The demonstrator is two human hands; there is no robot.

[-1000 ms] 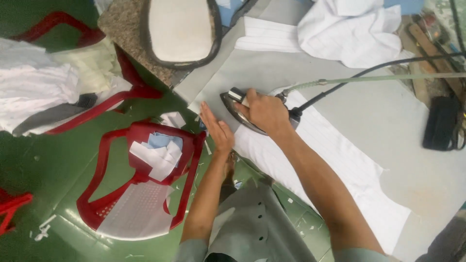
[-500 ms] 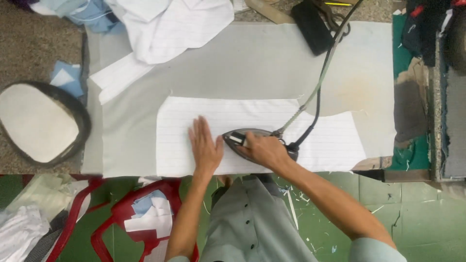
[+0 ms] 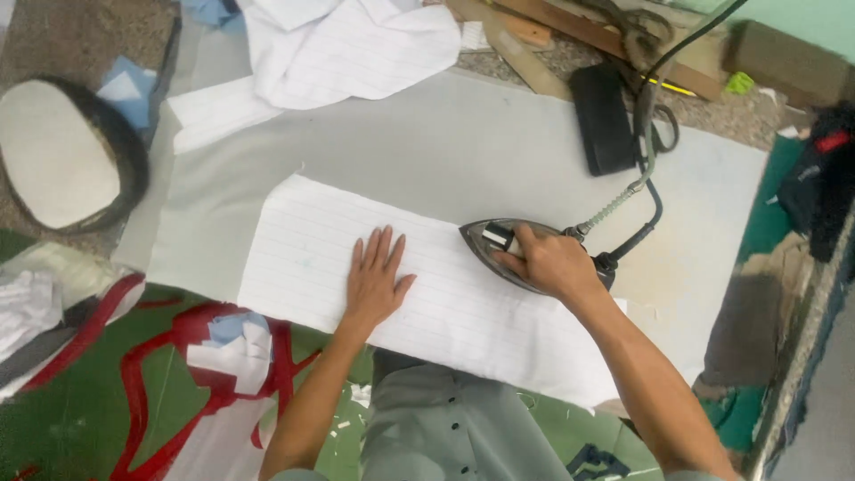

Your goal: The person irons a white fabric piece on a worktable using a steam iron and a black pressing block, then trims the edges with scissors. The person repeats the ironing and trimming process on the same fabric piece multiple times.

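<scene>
A heap of white shirts (image 3: 347, 44) and a black pouch (image 3: 603, 118) lie beyond on my grey counter (image 3: 463, 142). Since half a second ago my iron (image 3: 508, 249) has slid rightward. My right hand (image 3: 552, 263) clamps its handle; my left hand (image 3: 374, 281) presses flat, fingers spread, on the striped white cloth (image 3: 294, 254), well apart from the iron.

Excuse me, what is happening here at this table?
A person is ironing. The right hand grips the handle of a dark iron that sits on a white striped cloth, while the left hand lies flat on the same cloth, fingers spread. The cloth is spread on a grey padded table. More white fabric is heaped at the far edge.
</scene>
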